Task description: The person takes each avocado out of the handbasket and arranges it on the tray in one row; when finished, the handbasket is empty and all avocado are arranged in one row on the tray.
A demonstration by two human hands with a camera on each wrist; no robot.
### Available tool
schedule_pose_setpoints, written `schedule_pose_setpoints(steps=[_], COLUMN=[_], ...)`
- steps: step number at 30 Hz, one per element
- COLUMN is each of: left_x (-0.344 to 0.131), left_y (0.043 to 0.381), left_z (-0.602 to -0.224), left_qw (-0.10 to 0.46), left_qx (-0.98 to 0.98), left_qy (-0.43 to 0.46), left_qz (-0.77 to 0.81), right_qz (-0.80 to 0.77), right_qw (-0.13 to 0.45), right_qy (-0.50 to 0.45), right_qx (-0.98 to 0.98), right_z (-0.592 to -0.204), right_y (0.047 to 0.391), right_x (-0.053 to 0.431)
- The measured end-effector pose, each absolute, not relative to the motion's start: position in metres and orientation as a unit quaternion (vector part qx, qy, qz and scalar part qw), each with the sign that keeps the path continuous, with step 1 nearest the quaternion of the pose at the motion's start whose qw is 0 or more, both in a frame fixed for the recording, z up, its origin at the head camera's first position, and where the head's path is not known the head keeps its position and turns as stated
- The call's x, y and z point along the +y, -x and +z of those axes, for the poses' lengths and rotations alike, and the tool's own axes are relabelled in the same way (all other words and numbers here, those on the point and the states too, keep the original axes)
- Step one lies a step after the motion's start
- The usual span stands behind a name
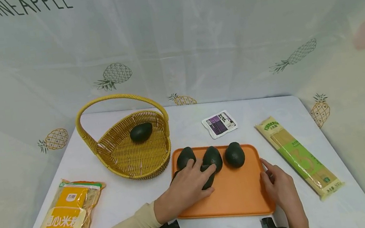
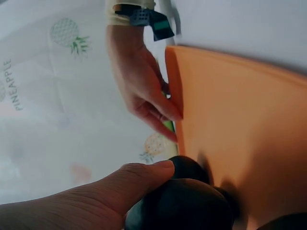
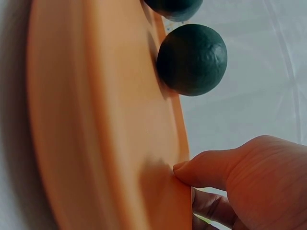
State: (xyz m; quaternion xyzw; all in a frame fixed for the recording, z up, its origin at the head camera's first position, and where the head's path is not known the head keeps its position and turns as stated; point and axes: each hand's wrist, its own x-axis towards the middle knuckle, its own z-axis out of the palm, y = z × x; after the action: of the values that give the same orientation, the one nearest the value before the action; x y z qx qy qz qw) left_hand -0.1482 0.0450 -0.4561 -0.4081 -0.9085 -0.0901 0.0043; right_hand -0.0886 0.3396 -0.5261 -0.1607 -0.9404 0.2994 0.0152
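Note:
An orange tray point(image 1: 237, 191) carries several dark green avocados, among them one at its right back point(image 1: 235, 155). My left hand point(image 1: 186, 184) reaches over the tray's left half and grips an avocado point(image 1: 208, 180), partly hidden under the fingers. In the left wrist view the thumb presses on that dark avocado point(image 2: 182, 208). At the tray's right edge my right hand point(image 1: 280, 186) pinches the rim, thumb on the inner side and fingers outside, as the right wrist view shows. Another avocado point(image 1: 141, 132) lies in a yellow wicker basket point(image 1: 133, 159) behind and left of the tray.
Left of the tray lies an orange-labelled bag of noodles point(image 1: 66, 221). On the right is a long green-and-yellow noodle pack point(image 1: 299, 156). A small white and purple sachet point(image 1: 220, 124) lies behind the tray. The basket's tall handle point(image 1: 118, 96) arches upward.

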Motion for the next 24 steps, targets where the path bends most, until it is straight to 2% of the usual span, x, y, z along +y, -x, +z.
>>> schedule_pose_setpoints(steps=[9,16,24], left_x=[0.047,0.049,0.050], left_y=[0.143,0.138,0.134], left_z=[-0.457,-0.460,-0.469], left_qw=[0.008,-0.014,0.003], left_qx=[-0.905,-0.906,-0.896], left_qy=[0.417,0.416,0.438], left_qz=[-0.081,-0.072,-0.070], right_qz=[0.304,0.299,0.296], right_qw=[0.005,0.012,0.013], right_qy=[0.162,0.161,0.156], right_qx=[-0.939,-0.940,-0.942], right_z=[-0.526,-0.526,-0.527], right_y=[0.089,0.089,0.089], right_x=[0.340,0.340,0.340])
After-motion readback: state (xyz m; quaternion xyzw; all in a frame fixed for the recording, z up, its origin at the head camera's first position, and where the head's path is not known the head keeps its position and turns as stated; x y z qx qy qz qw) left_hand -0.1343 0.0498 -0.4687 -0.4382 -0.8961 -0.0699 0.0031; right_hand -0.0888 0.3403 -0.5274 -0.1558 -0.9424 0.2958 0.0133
